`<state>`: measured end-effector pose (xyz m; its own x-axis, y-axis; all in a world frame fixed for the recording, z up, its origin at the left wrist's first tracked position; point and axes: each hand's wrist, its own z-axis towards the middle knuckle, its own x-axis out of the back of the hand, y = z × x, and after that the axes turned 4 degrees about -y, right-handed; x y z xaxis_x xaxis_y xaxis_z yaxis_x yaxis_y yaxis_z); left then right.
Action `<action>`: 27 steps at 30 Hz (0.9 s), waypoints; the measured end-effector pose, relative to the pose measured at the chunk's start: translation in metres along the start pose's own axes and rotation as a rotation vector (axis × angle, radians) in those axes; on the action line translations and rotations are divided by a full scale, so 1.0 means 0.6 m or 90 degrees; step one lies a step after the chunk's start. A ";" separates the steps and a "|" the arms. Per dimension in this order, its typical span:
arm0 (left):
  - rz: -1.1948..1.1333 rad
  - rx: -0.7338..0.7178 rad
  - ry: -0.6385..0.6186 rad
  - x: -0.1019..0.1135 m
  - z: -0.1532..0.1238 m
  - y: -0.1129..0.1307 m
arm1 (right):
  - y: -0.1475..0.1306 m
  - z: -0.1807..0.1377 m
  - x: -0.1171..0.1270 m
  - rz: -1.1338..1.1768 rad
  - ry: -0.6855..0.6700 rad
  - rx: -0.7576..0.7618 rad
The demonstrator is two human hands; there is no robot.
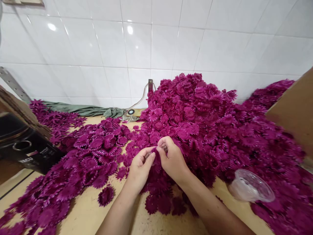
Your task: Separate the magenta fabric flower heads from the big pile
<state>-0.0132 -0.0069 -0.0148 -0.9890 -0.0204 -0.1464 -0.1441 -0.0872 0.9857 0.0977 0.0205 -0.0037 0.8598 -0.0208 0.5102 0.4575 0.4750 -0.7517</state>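
Both hands meet at the middle of the view, in front of a big heap of magenta fabric flower pieces (195,107). My left hand (141,164) is closed, thumb and fingers pinching the edge of a magenta flower piece (156,156). From the other side my right hand (171,158) pinches the same piece, its fingertips close to the left ones. Part of the piece is hidden behind the fingers. Below the hands, several darker flower pieces (163,203) lie on the tabletop. One thick, cupped flower piece (106,195) rests by my left forearm.
A second pile of flower pieces (90,163) spreads to the left, beside a black container (26,147). A clear plastic tub (253,186) sits at right. Cardboard (293,114) stands at far right. Green cloth (78,108) and a cable (143,96) lie along the tiled wall (137,45).
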 end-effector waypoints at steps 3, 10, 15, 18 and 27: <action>-0.038 0.048 0.002 0.002 0.001 -0.003 | 0.003 0.001 -0.003 -0.010 0.038 -0.009; -0.076 0.019 -0.041 -0.002 0.000 -0.001 | -0.010 -0.006 -0.010 -0.035 0.038 0.034; -0.058 0.002 -0.005 0.002 0.003 -0.005 | -0.015 -0.006 -0.008 -0.036 0.035 0.033; -0.016 -0.012 0.041 0.003 0.003 -0.005 | -0.016 -0.007 -0.002 0.022 0.006 0.036; 0.026 0.050 0.048 0.002 0.009 -0.004 | -0.011 -0.008 0.011 0.049 -0.143 -0.035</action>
<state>-0.0140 -0.0015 -0.0166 -0.9892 -0.0968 -0.1096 -0.1095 -0.0063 0.9940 0.1014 0.0128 0.0026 0.8231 0.2131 0.5264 0.4100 0.4185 -0.8104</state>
